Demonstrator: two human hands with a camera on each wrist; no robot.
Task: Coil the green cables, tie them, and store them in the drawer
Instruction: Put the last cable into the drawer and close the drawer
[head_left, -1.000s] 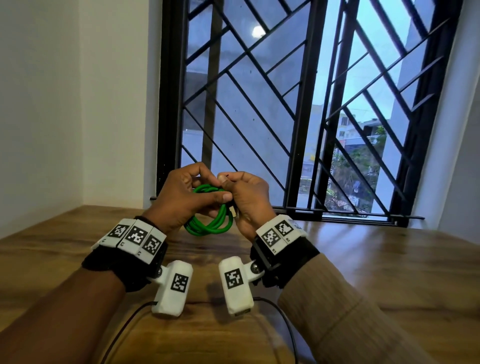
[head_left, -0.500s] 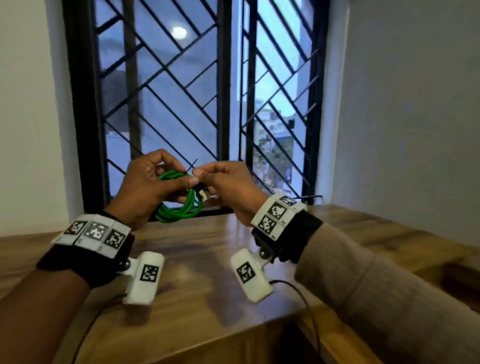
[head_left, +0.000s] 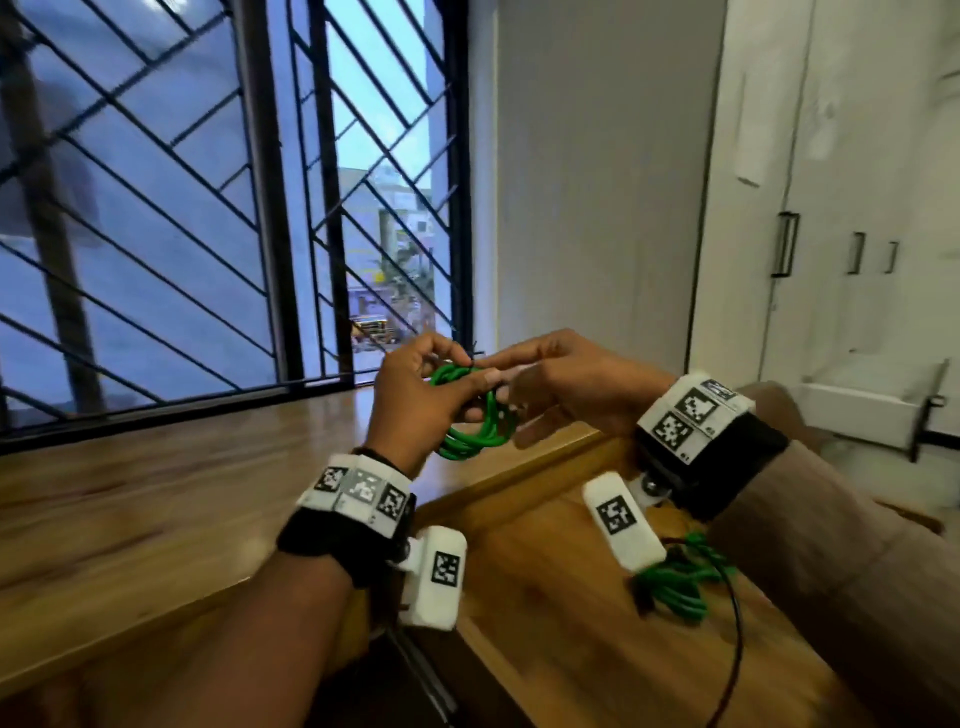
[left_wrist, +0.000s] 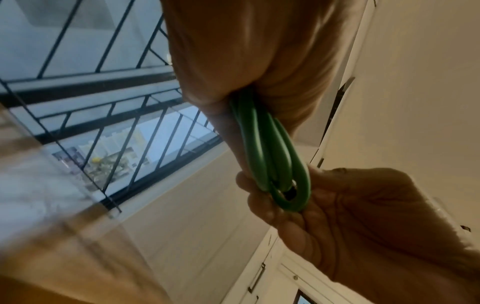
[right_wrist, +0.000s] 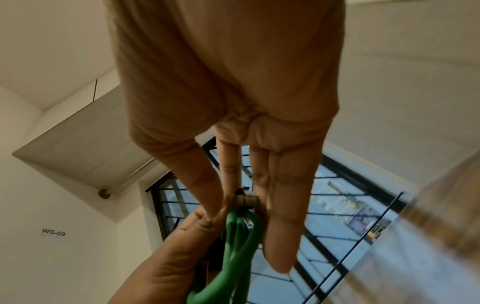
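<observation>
A coil of green cable (head_left: 475, 421) hangs in the air between my two hands, above the wooden desk (head_left: 156, 493). My left hand (head_left: 462, 371) grips the coil's upper part, thumb across the loops. At the coil's top, my right hand (head_left: 519, 366) pinches it with thumb and forefinger where a thin black tie end (head_left: 473, 347) sticks up. The left wrist view shows the green loops (left_wrist: 270, 164) running from my left hand (left_wrist: 233, 92) down to the other hand's fingers. In the right wrist view my right hand (right_wrist: 228, 197) pinches beside a small plug (right_wrist: 245, 200) above the cable (right_wrist: 233, 246).
A second green cable bundle (head_left: 680, 579) lies on a lower wooden surface (head_left: 545, 649) under my right wrist. A white drawer (head_left: 872, 410) stands pulled out at the far right, below white cupboard doors (head_left: 831, 208). A barred window (head_left: 208, 208) backs the desk.
My view has swung to the right, and both hands have moved right with the coil. The second cable bundle and the white drawer have come into view.
</observation>
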